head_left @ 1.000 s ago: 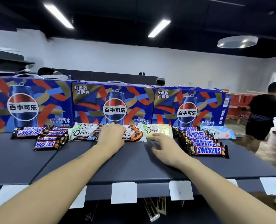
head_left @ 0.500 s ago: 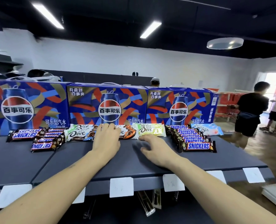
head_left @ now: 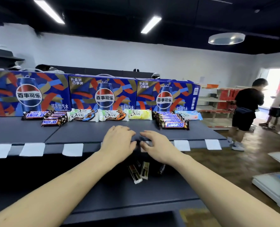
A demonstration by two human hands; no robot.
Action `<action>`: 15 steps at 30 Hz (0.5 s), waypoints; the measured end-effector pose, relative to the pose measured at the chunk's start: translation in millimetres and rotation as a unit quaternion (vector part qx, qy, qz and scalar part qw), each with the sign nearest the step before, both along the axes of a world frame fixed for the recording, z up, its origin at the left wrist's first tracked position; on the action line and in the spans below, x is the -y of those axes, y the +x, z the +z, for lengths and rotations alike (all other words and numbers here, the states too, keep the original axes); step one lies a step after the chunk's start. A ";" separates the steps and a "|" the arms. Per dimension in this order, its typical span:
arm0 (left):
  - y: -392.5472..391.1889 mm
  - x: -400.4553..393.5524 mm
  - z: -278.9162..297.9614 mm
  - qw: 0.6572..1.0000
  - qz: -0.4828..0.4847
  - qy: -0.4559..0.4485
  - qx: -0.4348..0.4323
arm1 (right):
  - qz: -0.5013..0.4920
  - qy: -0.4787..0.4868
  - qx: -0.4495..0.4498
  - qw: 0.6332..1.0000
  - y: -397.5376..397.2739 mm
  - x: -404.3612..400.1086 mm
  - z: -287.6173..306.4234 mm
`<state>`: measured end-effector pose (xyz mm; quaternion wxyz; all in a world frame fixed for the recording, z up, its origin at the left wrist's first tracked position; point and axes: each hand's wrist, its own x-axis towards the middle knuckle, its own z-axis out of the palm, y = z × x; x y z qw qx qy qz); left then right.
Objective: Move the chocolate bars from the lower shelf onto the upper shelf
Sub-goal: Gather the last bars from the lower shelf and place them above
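Observation:
The upper shelf (head_left: 86, 133) carries rows of chocolate: Snickers bars at the left (head_left: 51, 118), white Dove bars (head_left: 113, 115) in the middle, a Snickers stack at the right (head_left: 172, 121) and a pale blue Dove bar (head_left: 187, 115). On the dark lower shelf (head_left: 119, 194) lie a few chocolate bars (head_left: 140, 172), partly in shadow. My left hand (head_left: 119, 140) and my right hand (head_left: 155, 145) hover side by side at the upper shelf's front edge, fingers loosely bent, holding nothing.
Three blue Pepsi cartons (head_left: 103, 94) stand behind the bars along the upper shelf. White price tags (head_left: 73, 149) hang on its front edge. Two people (head_left: 245, 110) stand on the wooden floor at the right, near red-and-white shelving (head_left: 221, 102) and a white unit (head_left: 273, 187).
Both hands have drawn back from the Dove bars to the upper shelf's front edge. The view has dropped, so the lower shelf and its bars now show.

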<state>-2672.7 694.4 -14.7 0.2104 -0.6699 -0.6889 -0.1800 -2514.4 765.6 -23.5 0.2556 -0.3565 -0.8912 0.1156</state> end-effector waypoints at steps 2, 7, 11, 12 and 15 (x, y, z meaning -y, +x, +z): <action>21.8 14.8 -10.0 1.000 -0.009 -0.004 0.010 | -0.003 -0.008 0.000 1.000 26.1 15.4 -7.6; 71.4 50.6 -38.8 0.998 -0.034 -0.037 0.034 | -0.022 -0.036 0.012 0.999 80.4 43.3 -31.4; 95.4 69.9 -67.2 0.996 -0.045 -0.060 0.043 | -0.031 -0.063 0.008 0.998 100.1 58.5 -62.3; 98.3 73.0 -75.9 0.996 -0.045 -0.069 0.044 | -0.031 -0.072 0.008 0.997 101.2 60.7 -71.1; 98.2 78.6 -104.1 0.992 -0.044 -0.106 0.055 | -0.022 -0.097 0.027 0.995 95.8 61.9 -97.7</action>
